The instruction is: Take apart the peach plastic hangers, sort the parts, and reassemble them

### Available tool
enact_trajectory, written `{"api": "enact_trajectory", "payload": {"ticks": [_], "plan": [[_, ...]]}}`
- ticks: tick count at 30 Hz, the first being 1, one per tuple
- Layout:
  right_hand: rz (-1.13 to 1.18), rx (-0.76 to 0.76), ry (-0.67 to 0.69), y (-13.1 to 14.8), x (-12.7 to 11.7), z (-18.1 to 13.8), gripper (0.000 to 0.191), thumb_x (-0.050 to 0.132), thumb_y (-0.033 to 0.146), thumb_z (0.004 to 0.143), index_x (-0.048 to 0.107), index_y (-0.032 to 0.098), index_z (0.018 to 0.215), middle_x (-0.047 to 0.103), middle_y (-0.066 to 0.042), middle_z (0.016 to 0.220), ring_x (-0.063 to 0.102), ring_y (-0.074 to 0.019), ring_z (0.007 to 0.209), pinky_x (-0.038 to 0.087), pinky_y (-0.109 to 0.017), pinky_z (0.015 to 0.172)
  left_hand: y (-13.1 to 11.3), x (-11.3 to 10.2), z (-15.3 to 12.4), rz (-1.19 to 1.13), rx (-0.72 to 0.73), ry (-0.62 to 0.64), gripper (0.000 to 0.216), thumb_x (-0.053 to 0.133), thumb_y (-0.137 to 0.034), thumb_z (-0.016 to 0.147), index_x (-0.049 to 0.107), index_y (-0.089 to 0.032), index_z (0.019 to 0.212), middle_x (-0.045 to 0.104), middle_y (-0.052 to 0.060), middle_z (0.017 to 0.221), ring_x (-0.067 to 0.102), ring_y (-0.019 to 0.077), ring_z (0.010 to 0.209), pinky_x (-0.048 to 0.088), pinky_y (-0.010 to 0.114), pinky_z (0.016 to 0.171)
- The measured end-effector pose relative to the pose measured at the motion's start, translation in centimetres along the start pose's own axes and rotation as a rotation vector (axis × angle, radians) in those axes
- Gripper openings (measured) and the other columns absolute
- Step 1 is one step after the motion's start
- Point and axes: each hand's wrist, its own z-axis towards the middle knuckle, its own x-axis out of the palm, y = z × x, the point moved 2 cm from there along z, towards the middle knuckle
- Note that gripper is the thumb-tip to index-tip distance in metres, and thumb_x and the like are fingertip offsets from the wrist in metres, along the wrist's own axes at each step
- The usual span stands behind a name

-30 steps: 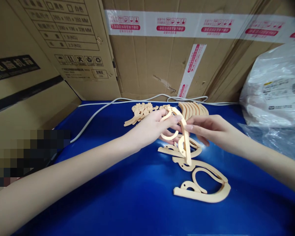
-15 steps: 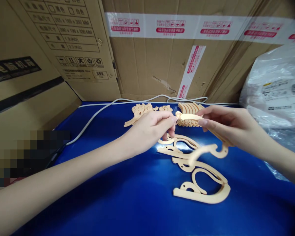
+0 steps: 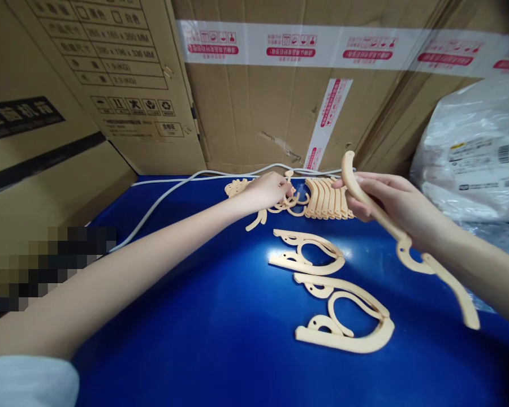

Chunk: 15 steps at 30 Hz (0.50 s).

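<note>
My right hand (image 3: 385, 198) is closed around one arm of a beige folding hanger (image 3: 384, 220). The hanger is raised above the table and tilted, its second arm hanging down to the right. Farther back, my left hand (image 3: 267, 191) has its fingers pinched together at a pile of loose curved hanger pieces (image 3: 297, 210). A small beige hanger piece (image 3: 289, 175) pokes up at those fingertips, partly hidden by them. Two folded beige hangers, a nearer one (image 3: 348, 343) and a farther one (image 3: 309, 265), lie flat on the blue table.
A row of beige hanger arms (image 3: 328, 198) lies at the back of the blue table (image 3: 203, 339). Behind it run a white cable (image 3: 161, 202) and a cardboard box wall (image 3: 246, 113). A plastic-wrapped package (image 3: 470, 152) stands at the right.
My left hand has moved away from the hanger, back to the pile of pieces. My right hand has turned the hanger, whose arm now points up and whose other arm hangs right.
</note>
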Motion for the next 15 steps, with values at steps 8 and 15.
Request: {"api": "enact_trajectory", "payload": {"ticks": [8,15], "plan": [[0.249,-0.011,-0.298,-0.9,-0.7,0.0,0.013,0.05,0.02,0.083,0.061,0.017,0.089,0.062,0.0,0.059,0.053,-0.0102,0.049,0.039,-0.019,0.043,-0.8,-0.5,-0.5,-0.001,-0.049,-0.186,0.037,0.053,-0.047,0.093,0.062,-0.016,0.11,0.069,0.006,0.088,0.06,0.019,0.079,0.04,0.029,0.069],[0.077,-0.263,-0.362,-1.0,-1.6,-0.1,0.019,0.07,0.017,0.073,0.054,0.022,0.081,0.075,-0.003,0.09,0.071,-0.0178,0.089,0.055,-0.028,0.073,-3.9,1.0,-7.3,-0.946,-0.268,0.371,0.028,0.048,-0.032,0.098,0.065,-0.013,0.086,0.072,0.009,0.095,0.067,0.014,0.081,0.052,0.024,0.072]]}}
